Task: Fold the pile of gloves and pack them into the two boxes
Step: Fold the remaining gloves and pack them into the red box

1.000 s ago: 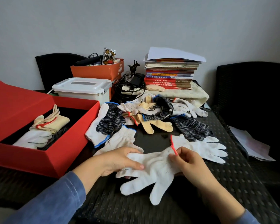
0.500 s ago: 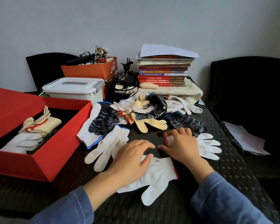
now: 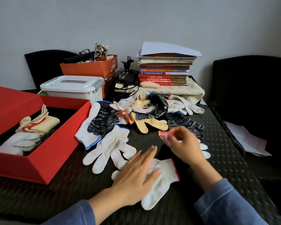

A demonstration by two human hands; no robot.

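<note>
Cuff edge pinched by right hand; left hand flattens glove.

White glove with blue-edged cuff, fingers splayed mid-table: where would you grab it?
Probably by its ribbed cuff, pinched from the right, where bare table borders it. The glove lies flat, fingers toward the person, so the cuff is its firmest free edge.

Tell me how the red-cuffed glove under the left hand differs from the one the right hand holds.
The near glove lies flat on the table, pressed by the flat left hand; the far glove has its cuff pinched up by the right hand. The near glove shows mostly in full; the far glove is largely hidden behind the right hand. Both are white knit with red-edged cuffs.
</note>
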